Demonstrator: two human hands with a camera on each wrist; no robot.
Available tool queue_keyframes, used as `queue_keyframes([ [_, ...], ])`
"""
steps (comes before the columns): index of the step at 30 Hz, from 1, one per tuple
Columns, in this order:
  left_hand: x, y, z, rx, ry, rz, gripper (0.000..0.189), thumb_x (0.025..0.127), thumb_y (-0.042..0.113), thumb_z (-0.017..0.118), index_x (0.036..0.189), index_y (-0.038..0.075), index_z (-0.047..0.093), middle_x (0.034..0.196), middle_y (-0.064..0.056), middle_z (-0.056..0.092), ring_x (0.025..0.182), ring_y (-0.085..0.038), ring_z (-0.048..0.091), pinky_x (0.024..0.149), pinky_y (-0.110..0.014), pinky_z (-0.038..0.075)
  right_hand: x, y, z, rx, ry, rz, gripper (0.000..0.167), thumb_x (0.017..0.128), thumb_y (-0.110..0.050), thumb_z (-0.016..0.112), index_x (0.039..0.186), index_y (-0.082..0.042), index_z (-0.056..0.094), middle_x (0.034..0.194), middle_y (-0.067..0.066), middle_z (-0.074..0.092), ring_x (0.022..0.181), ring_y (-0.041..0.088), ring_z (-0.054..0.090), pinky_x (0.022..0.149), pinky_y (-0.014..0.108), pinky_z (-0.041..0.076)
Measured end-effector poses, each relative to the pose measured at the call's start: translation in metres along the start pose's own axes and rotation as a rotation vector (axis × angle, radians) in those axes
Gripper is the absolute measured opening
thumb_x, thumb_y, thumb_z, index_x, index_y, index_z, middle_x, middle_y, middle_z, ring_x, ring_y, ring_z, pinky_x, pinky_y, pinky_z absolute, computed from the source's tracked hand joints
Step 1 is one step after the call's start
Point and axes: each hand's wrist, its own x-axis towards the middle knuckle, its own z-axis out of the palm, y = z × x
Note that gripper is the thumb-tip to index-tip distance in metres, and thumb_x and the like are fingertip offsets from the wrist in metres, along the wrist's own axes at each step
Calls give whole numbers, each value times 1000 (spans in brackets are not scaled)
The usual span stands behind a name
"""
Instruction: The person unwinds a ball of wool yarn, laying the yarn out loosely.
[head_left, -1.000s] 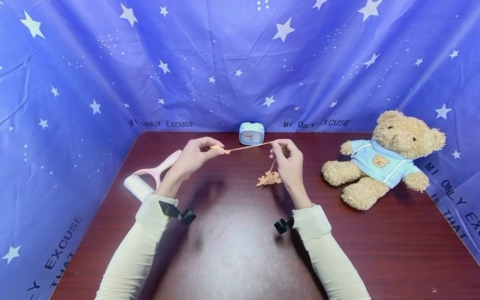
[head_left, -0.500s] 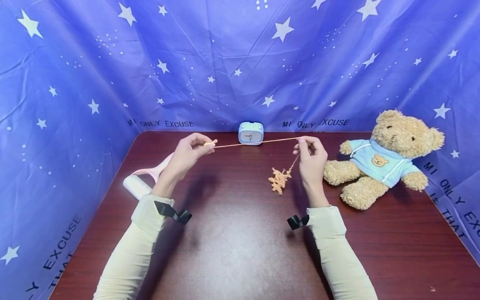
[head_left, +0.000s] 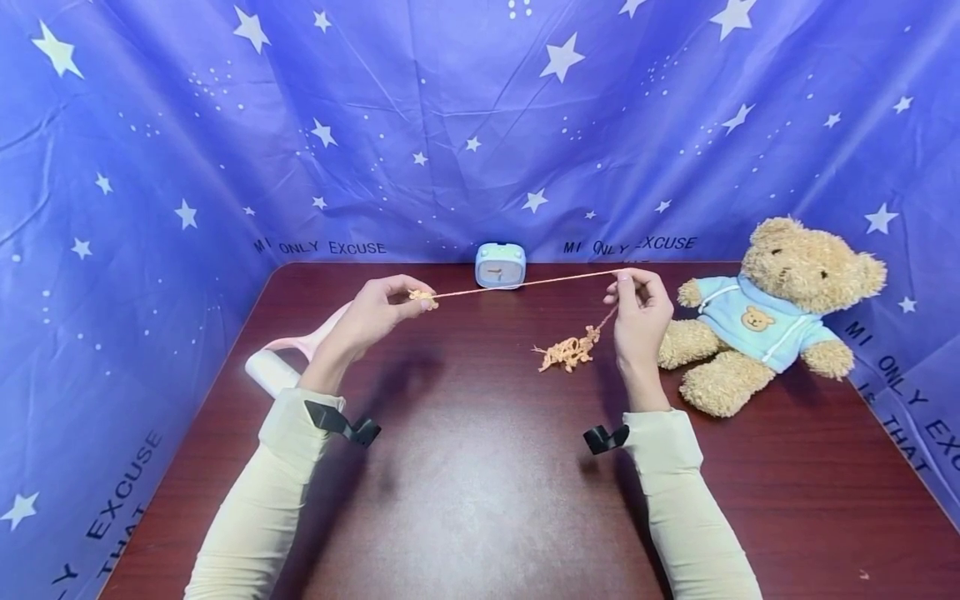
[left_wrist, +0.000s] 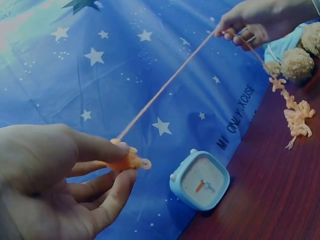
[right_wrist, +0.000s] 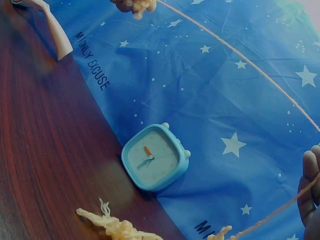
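My left hand (head_left: 375, 312) pinches a small orange crocheted yarn piece (left_wrist: 131, 160) between thumb and fingertips; a little loop sticks out past them. From it a thin strand of orange yarn (head_left: 517, 284) stretches taut, rising slightly to my right hand (head_left: 641, 321). There the strand is pinched between thumb and forefinger, with the other fingers curled. Below the right hand dangles a knobbly crocheted clump (head_left: 572, 350) on the same yarn, with frayed ends. The right wrist view catches only a few right fingers (right_wrist: 309, 187) at its edge.
A pale blue alarm clock (head_left: 500, 267) stands at the table's back edge, behind the strand. The teddy bear (head_left: 772, 325) in a blue top sits close to the right hand. Beside the left forearm lies a lint roller (head_left: 272, 373) with a pink handle. A starry blue curtain (head_left: 450, 125) surrounds the table.
My right hand has moved right, mostly in the first half second, drawing the strand out longer. The left hand has shifted slightly left. The hanging clump has travelled right and swung about.
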Motion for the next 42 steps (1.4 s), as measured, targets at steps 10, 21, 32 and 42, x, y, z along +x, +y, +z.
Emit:
queue_keyframes([
  [10, 2, -3, -3, -250, -6, -17, 23, 95, 2, 52, 117, -2, 53, 91, -6, 60, 82, -14, 61, 76, -24, 57, 3, 4, -8, 2, 40, 26, 7, 92, -2, 59, 88, -1, 65, 67, 2, 61, 55, 10, 57, 54, 18, 54],
  [21, 3, -1, -5, -445, 125, -41, 14, 88, -2, 63, 98, 8, 59, 92, 3, 60, 84, -9, 58, 77, -16, 52, 2, 6, -13, -23, 43, 42, 11, 92, -7, 61, 91, 3, 65, 67, 2, 61, 54, 9, 57, 51, 17, 52],
  [32, 7, -1, -5, -577, 351, -30, 11, 95, 0, 54, 102, 8, 52, 82, -1, 67, 68, -9, 63, 65, -16, 57, 5, 5, -17, 8, 65, 23, 7, 92, -1, 59, 87, -1, 65, 66, 3, 61, 53, 10, 57, 53, 20, 53],
  [42, 10, -1, -9, -579, 571, -77, 11, 91, 6, 63, 102, 8, 63, 85, 0, 64, 67, -7, 63, 66, -15, 57, 8, 11, -24, -114, 20, 81, 13, 92, -1, 59, 95, 11, 62, 68, 1, 63, 56, 9, 59, 51, 15, 51],
])
